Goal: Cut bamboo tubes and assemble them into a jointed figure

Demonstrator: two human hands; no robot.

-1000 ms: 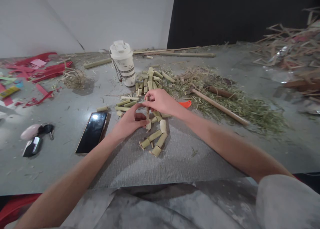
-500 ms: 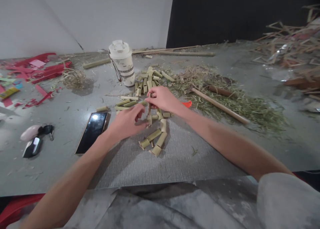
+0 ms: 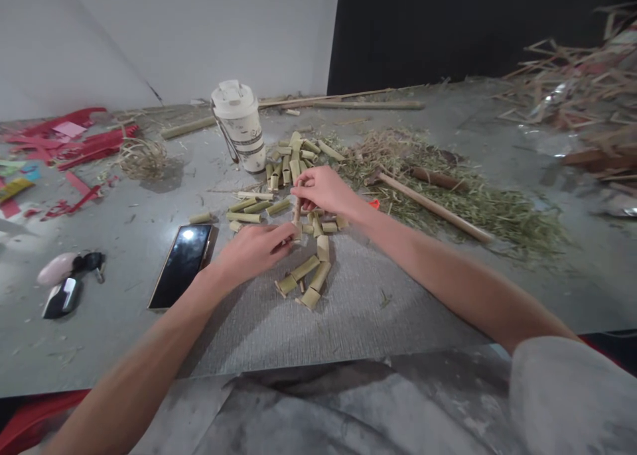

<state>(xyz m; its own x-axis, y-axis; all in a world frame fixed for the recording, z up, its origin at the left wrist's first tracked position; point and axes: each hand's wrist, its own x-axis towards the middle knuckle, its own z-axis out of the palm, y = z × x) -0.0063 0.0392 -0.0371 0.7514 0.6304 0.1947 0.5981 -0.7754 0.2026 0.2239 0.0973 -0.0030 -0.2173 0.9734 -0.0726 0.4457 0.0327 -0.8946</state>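
My right hand (image 3: 322, 188) pinches the top of a short thin bamboo stick (image 3: 297, 209), held nearly upright. At the stick's lower end, the fingertips of my left hand (image 3: 261, 246) are closed on it; the exact contact is partly hidden. Just below and to the right, short bamboo pieces are joined into a jointed figure (image 3: 322, 248) whose two legs spread toward me on the table. Loose cut bamboo tubes (image 3: 243, 217) lie beyond my left hand. A larger pile of bamboo pieces (image 3: 286, 166) sits behind my right hand.
A lidded white cup (image 3: 241, 127) stands behind the pile. A phone (image 3: 182, 266) and keys (image 3: 89, 262) lie left. A hammer (image 3: 432, 206) rests on green shavings (image 3: 502, 209) at right. Red strips (image 3: 94, 146) and a woven ball (image 3: 142, 158) are far left; wooden frames (image 3: 572, 90) far right.
My left hand has moved right and its fingers have closed at the lower end of the stick. My right hand still holds the top. The view has shifted slightly.
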